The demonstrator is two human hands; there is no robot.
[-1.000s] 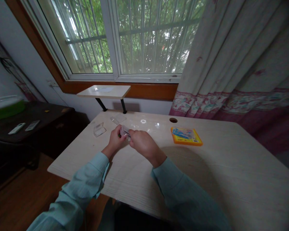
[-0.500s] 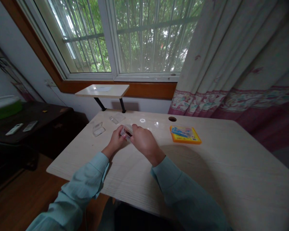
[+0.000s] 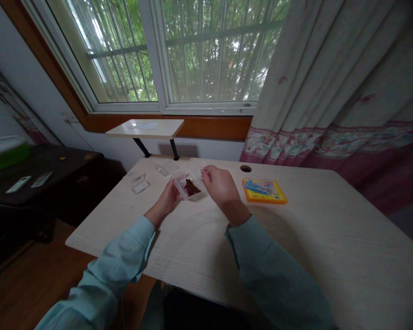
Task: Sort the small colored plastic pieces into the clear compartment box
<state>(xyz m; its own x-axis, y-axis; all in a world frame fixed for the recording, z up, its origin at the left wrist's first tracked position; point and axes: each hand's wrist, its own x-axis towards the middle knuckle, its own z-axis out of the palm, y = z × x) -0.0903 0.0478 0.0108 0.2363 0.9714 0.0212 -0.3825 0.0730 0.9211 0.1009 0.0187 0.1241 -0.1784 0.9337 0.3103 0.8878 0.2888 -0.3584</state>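
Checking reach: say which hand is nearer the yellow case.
Right. The right hand is left of the yellow case; the left hand is farther left, holding a clear box.

A clear plastic squarish box (image 3: 180, 184) sits tilted in the left grip (image 3: 172, 192), raised above the pale wood-grain worktop (image 3: 192, 247). Inside it lies a dark reddish-brown irregular mass (image 3: 192, 188), its material too small to tell.

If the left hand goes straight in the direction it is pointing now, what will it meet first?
Carrying the clear container it holds, the left hand would probably meet the right hand first. Depth is unclear, so it might pass beneath instead.
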